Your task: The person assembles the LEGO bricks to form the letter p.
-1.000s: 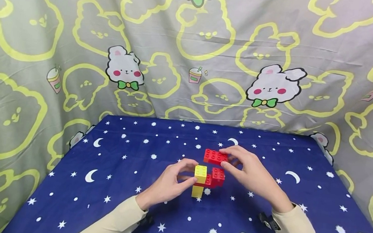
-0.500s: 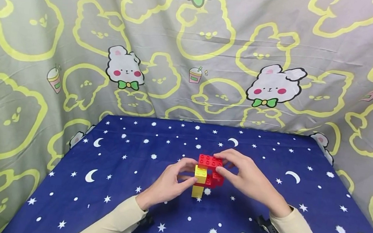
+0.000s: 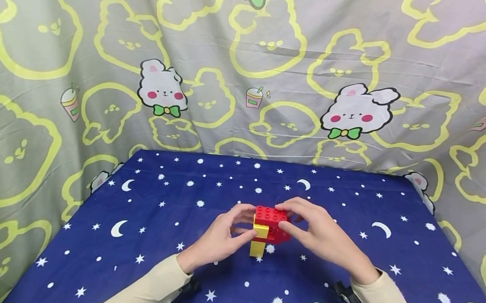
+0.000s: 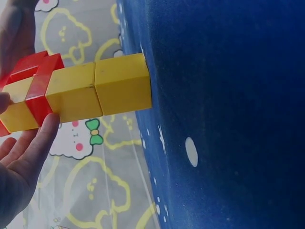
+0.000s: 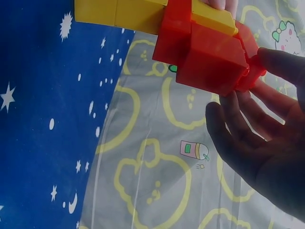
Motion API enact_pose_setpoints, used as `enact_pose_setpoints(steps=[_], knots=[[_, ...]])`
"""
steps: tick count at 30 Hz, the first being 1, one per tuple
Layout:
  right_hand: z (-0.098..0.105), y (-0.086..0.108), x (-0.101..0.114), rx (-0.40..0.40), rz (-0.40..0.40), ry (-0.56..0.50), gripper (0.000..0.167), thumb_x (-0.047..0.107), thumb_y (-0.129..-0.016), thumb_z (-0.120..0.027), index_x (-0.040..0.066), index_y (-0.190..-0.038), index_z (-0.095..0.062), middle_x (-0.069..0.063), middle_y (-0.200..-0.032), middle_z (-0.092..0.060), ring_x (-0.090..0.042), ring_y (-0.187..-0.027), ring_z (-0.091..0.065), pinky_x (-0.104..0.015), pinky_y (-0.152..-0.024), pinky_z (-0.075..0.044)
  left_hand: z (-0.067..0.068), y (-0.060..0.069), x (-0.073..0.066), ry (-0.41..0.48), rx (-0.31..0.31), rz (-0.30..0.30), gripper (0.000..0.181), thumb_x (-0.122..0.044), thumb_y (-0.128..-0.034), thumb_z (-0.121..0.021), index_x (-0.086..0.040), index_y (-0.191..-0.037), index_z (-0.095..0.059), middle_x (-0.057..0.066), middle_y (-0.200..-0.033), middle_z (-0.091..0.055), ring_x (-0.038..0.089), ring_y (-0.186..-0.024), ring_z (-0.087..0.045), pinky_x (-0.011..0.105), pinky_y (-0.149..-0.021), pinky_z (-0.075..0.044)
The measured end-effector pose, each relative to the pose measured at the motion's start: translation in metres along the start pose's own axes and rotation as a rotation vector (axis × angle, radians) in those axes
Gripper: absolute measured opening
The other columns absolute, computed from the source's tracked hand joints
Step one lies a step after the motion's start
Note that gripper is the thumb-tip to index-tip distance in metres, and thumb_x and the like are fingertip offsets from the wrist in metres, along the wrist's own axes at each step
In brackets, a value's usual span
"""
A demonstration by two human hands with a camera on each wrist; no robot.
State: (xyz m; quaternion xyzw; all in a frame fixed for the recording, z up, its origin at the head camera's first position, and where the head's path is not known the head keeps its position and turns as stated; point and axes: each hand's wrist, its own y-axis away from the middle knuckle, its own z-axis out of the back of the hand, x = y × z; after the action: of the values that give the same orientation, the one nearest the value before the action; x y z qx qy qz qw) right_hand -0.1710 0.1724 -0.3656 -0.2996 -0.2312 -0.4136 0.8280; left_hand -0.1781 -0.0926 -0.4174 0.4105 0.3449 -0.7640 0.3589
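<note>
A tower of toy building bricks stands on the table. Its base is two yellow bricks [image 4: 99, 90], with a red brick [image 4: 40, 88] laid across them. On that sit an upper yellow brick [image 3: 260, 231] and, to its right, a red block [image 5: 212, 62]. My left hand [image 3: 220, 239] holds the tower between thumb and fingers at the upper yellow brick. My right hand [image 3: 325, 235] pinches the right end of a long studded red brick [image 3: 267, 215], which lies over the yellow brick and red block. Whether it is fully pressed down is hard to tell.
A dark blue cloth [image 3: 145, 249] with white stars and moons covers the table. Behind and at the sides hangs a grey curtain [image 3: 218, 46] with yellow outlines and rabbit drawings. Both sleeves are beige.
My right hand has brought the long red brick left and down, from above the red block to the tower's top. My left hand has stayed at the yellow brick.
</note>
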Motion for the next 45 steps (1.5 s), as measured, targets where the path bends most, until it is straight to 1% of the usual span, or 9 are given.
enact_pose_setpoints(steps=[6,11,16,28,33,35,38,42,45], knots=[[0.001,0.001,0.000,0.020,0.010,-0.013,0.039,0.021,-0.093,-0.078,0.027,-0.129,-0.066,0.014,-0.120,-0.065,-0.006,-0.095,-0.065,-0.025,-0.077,-0.060,0.000,0.000,0.001,0.003,0.003,-0.004,0.051,-0.023,-0.0970,-0.072,-0.023,-0.142,-0.048,-0.006,-0.133,-0.065,0.009,-0.120,-0.064,0.026,-0.094,-0.056],[0.002,0.001,0.000,0.027,0.021,-0.012,0.038,0.021,-0.092,-0.078,0.028,-0.128,-0.067,0.014,-0.119,-0.065,-0.006,-0.100,-0.064,-0.027,-0.081,-0.060,-0.001,-0.001,0.001,0.009,0.000,-0.008,0.053,-0.020,-0.0965,-0.073,-0.022,-0.143,-0.048,-0.005,-0.132,-0.065,0.010,-0.120,-0.064,0.026,-0.094,-0.057],[0.002,0.000,0.001,0.038,0.034,-0.022,0.037,0.018,-0.092,-0.078,0.025,-0.126,-0.067,0.011,-0.117,-0.066,-0.008,-0.101,-0.065,-0.028,-0.083,-0.060,-0.001,0.000,0.001,0.015,-0.001,-0.006,0.053,-0.018,-0.0966,-0.073,-0.023,-0.144,-0.048,-0.005,-0.132,-0.065,0.010,-0.120,-0.064,0.026,-0.094,-0.056],[0.002,0.001,0.004,0.008,0.060,0.003,0.033,0.015,-0.089,-0.080,0.022,-0.120,-0.070,0.011,-0.115,-0.067,-0.007,-0.100,-0.065,-0.024,-0.083,-0.060,-0.001,0.000,0.002,0.012,-0.002,-0.018,0.051,-0.019,-0.0967,-0.072,-0.028,-0.142,-0.051,-0.009,-0.132,-0.065,0.008,-0.120,-0.064,0.028,-0.096,-0.056],[-0.002,0.001,0.005,-0.015,0.061,0.039,0.034,0.015,-0.088,-0.081,0.020,-0.120,-0.070,0.009,-0.116,-0.067,-0.007,-0.099,-0.064,-0.025,-0.081,-0.060,-0.001,0.001,0.000,0.016,-0.009,-0.034,0.057,-0.019,-0.0970,-0.072,-0.029,-0.146,-0.046,-0.005,-0.134,-0.064,0.012,-0.122,-0.064,0.028,-0.095,-0.056],[-0.004,0.000,0.005,-0.016,0.050,0.043,0.033,0.018,-0.090,-0.081,0.020,-0.120,-0.069,0.009,-0.116,-0.067,-0.007,-0.098,-0.064,-0.025,-0.080,-0.060,-0.002,0.001,0.000,0.005,-0.018,-0.051,0.058,-0.020,-0.0983,-0.070,-0.028,-0.149,-0.044,-0.001,-0.136,-0.064,0.016,-0.122,-0.065,0.028,-0.094,-0.057],[-0.007,0.000,0.002,0.011,-0.005,0.001,0.031,0.026,-0.094,-0.077,0.023,-0.123,-0.066,0.009,-0.116,-0.067,-0.009,-0.097,-0.063,-0.026,-0.078,-0.059,-0.003,0.001,-0.002,-0.016,-0.045,-0.069,0.053,-0.024,-0.1010,-0.067,-0.025,-0.150,-0.046,0.003,-0.136,-0.064,0.020,-0.120,-0.066,0.027,-0.089,-0.059],[-0.011,0.000,-0.002,0.084,-0.098,-0.108,0.030,0.037,-0.100,-0.067,0.026,-0.127,-0.058,0.006,-0.115,-0.067,-0.014,-0.101,-0.063,-0.029,-0.078,-0.058,-0.004,0.001,-0.005,-0.008,-0.071,-0.077,0.044,-0.024,-0.1031,-0.063,-0.021,-0.145,-0.052,0.005,-0.133,-0.067,0.021,-0.116,-0.068,0.027,-0.083,-0.060],[-0.016,0.001,-0.006,0.126,-0.138,-0.202,0.029,0.039,-0.103,-0.060,0.025,-0.128,-0.053,0.000,-0.117,-0.066,-0.019,-0.106,-0.064,-0.030,-0.080,-0.059,-0.005,0.001,-0.007,0.026,-0.079,-0.064,0.040,-0.022,-0.1032,-0.063,-0.018,-0.143,-0.055,0.006,-0.130,-0.068,0.021,-0.114,-0.069,0.027,-0.083,-0.061]])
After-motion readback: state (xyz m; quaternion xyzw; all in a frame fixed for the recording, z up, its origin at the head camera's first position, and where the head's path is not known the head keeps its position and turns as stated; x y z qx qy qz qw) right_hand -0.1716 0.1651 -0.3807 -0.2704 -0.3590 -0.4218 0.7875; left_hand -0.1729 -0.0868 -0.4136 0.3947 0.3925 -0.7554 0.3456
